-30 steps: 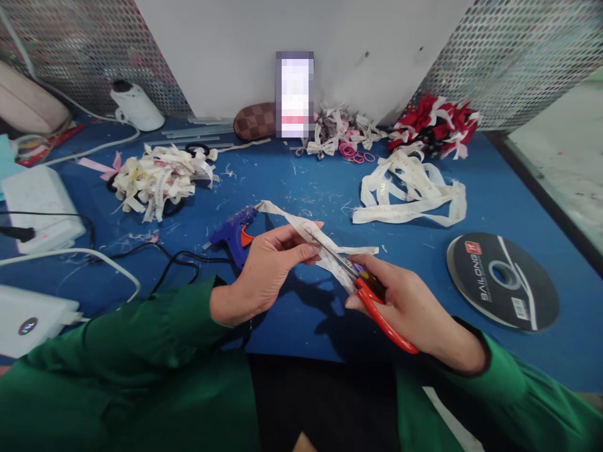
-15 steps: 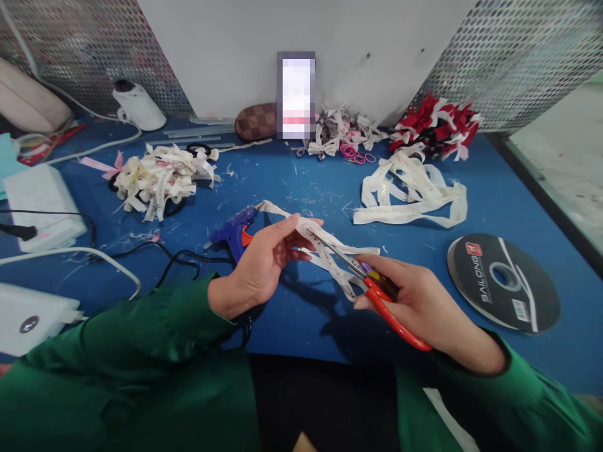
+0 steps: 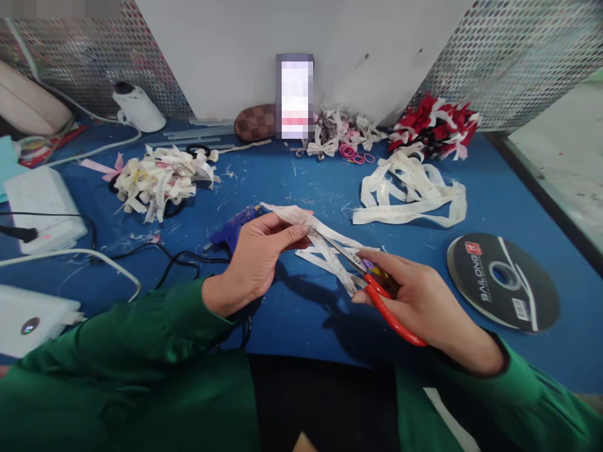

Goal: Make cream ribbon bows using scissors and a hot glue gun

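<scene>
My left hand pinches a white printed ribbon between thumb and fingers, over the middle of the table. Loops of it hang to the right, toward my other hand. Red-handled scissors are in my right hand, their blades pointing up and left at the ribbon by my left fingertips. A fold of the ribbon also lies near my right thumb; whether it is gripped there I cannot tell. Partly hidden behind my left hand lies a blue glue gun.
At the left are a pile of cream ribbon bows, white boxes and cables. A loose heap of white ribbon and a black ribbon spool lie right. Along the back stand a phone, a checkered case and red-and-white bows.
My left hand has turned and shifted slightly left, its thumb now pressing the ribbon closer to the blade tips. The scissors have barely moved.
</scene>
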Action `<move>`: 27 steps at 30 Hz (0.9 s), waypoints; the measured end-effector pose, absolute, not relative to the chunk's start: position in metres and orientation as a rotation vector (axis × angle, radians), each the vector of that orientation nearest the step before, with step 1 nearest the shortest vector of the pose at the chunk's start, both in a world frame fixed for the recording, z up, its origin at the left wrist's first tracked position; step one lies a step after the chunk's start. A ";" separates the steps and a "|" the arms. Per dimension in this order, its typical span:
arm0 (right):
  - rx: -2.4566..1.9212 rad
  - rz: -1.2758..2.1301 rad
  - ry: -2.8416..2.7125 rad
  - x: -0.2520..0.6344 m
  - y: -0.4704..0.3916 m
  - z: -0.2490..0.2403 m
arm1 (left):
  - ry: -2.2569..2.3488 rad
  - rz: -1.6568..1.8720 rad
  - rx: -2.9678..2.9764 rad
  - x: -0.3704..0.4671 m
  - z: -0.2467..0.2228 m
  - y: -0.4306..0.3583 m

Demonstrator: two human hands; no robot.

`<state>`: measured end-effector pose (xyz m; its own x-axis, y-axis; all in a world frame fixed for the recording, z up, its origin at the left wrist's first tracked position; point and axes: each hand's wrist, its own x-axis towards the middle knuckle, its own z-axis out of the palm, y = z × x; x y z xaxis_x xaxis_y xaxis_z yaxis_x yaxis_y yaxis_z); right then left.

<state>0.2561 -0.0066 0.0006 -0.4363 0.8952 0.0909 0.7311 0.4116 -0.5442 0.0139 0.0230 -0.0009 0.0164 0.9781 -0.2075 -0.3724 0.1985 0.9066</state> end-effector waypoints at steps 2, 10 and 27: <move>-1.412 0.608 -2.296 0.255 -0.007 0.000 | 1.047 1.226 0.790 0.014 -0.001 0.023; -1.478 0.732 -2.290 0.255 -0.009 0.002 | 1.048 1.204 0.825 0.017 -0.003 0.020; -1.460 0.885 -2.244 0.254 -0.009 0.002 | 1.035 1.170 0.849 0.016 -0.007 0.019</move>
